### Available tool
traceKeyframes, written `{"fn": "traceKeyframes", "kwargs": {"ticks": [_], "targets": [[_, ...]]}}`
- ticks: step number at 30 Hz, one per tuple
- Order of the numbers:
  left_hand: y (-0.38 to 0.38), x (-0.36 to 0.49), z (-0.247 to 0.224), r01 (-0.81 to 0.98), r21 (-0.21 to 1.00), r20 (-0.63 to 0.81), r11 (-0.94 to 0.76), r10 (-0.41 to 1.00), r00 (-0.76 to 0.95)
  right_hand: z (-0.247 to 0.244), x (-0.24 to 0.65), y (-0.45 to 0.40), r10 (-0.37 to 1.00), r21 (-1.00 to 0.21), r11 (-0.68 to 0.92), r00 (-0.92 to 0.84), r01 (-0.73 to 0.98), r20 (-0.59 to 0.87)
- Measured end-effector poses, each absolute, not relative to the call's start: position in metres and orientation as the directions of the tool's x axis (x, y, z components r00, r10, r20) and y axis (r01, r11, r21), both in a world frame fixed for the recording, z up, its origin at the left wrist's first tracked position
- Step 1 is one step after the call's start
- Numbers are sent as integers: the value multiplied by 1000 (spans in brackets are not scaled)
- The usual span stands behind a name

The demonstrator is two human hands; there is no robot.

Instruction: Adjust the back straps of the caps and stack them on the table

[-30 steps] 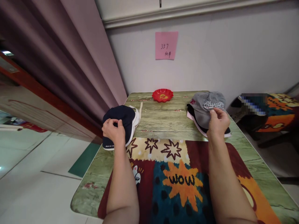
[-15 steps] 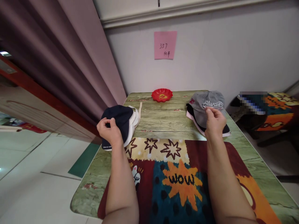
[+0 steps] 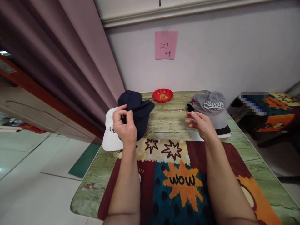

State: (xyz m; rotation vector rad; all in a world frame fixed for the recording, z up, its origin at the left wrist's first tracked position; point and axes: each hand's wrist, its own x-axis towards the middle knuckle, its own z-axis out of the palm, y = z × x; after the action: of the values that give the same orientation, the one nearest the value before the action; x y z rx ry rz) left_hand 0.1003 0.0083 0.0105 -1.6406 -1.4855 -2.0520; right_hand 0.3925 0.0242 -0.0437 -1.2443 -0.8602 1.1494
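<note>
Left hand (image 3: 126,128) gripping one navy cap (image 3: 142,116), right hand (image 3: 201,124) loosely open, one white cap (image 3: 109,140), one gray cap (image 3: 212,107)

This is an indoor room, but I cannot tell if it belongs to a home or to an office. There is a table (image 3: 164,118) with green wood pattern, and on it lies a colourful mat (image 3: 181,187) with the word "WOW". A purple curtain (image 3: 77,56) hangs beside a plain pale wall (image 3: 206,59), where a pink paper note (image 3: 166,45) is attached. The floor (image 3: 44,187) has light, shiny tiles.
</note>
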Motion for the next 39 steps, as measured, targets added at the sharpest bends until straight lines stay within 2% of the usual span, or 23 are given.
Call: {"fn": "traceKeyframes", "kwargs": {"ticks": [4,7,9,13,16,20,22,24,26,28,30,32,39], "targets": [[0,135,11,488,628,765,-606,597,-243,-31,376,20,979,-939,-177,46,-294,-199],[-3,151,5,381,696,689,-608,715,-119,-26,371,20,972,-870,-211,-5,-445,-234],[-3,157,1,326,737,643,-593,763,-67,-25,372,21,971,-845,-193,26,-499,-237],[-2,161,-3,282,786,552,-550,830,80,-29,380,24,971,-864,-118,124,-490,-203],[-2,161,-1,300,800,470,-520,853,227,-35,384,26,967,-868,-73,179,-492,-183],[-6,162,5,349,823,359,-448,887,290,-39,385,27,973,-875,29,213,-482,-85],[-9,162,8,382,856,221,-347,915,337,-38,384,27,979,-882,76,203,-466,-23],[-12,161,11,444,874,-9,-195,909,417,-33,382,24,982,-884,109,187,-454,26],[-14,159,12,512,858,-260,-43,823,505,-26,379,19,987,-886,128,144,-445,70],[-15,158,11,531,846,-413,57,699,583,-16,376,13,990,-889,138,81,-436,113],[-16,157,8,501,859,-447,105,630,635,-7,374,6,988,-888,152,41,-434,150],[-16,156,5,471,874,-434,116,623,651,1,374,0,982,-884,181,37,-430,183],[-19,148,6,412,908,-334,75,722,606,25,375,-26,987,-942,162,32,-294,159]]}}
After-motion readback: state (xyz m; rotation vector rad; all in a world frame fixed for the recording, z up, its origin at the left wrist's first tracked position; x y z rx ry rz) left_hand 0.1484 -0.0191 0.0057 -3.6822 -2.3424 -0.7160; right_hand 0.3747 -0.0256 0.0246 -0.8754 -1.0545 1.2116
